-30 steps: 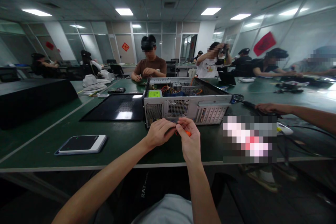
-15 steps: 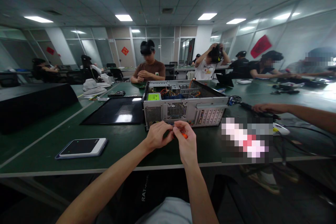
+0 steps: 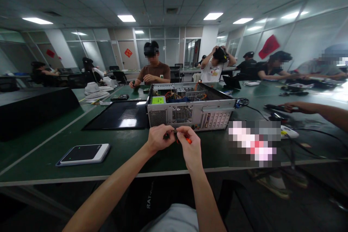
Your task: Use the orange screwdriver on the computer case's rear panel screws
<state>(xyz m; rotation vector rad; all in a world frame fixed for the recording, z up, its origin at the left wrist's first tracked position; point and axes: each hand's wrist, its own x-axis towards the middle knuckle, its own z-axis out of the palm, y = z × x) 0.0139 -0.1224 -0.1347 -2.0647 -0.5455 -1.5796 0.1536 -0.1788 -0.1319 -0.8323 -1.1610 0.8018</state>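
Observation:
In front of an open computer case [image 3: 182, 107], both my hands meet fingertip to fingertip above the green table. My left hand [image 3: 161, 137] is closed in a pinch, and what it grips, if anything, is too small and dark to make out. My right hand [image 3: 190, 146] is closed around a small orange object [image 3: 188, 140]; most of it is hidden by the fingers, so its kind is unclear. The case lies on its side, its rear panel with vents and slots facing me. Cables and a power supply with a bright green label [image 3: 158, 100] show inside.
A black side panel [image 3: 116, 116] lies left of the case. A white-edged flat device [image 3: 84, 153] rests near the front left edge. At right, a co-worker's hand [image 3: 295, 107] holds something dark beside cables and a white power strip [image 3: 289, 132]. A black cover [image 3: 38, 108] stands far left.
My left hand has shifted slightly left, its fingers curling more. My right hand still grips the orange object. The co-worker's hand at right has drawn back rightward; the person opposite has spread their hands apart.

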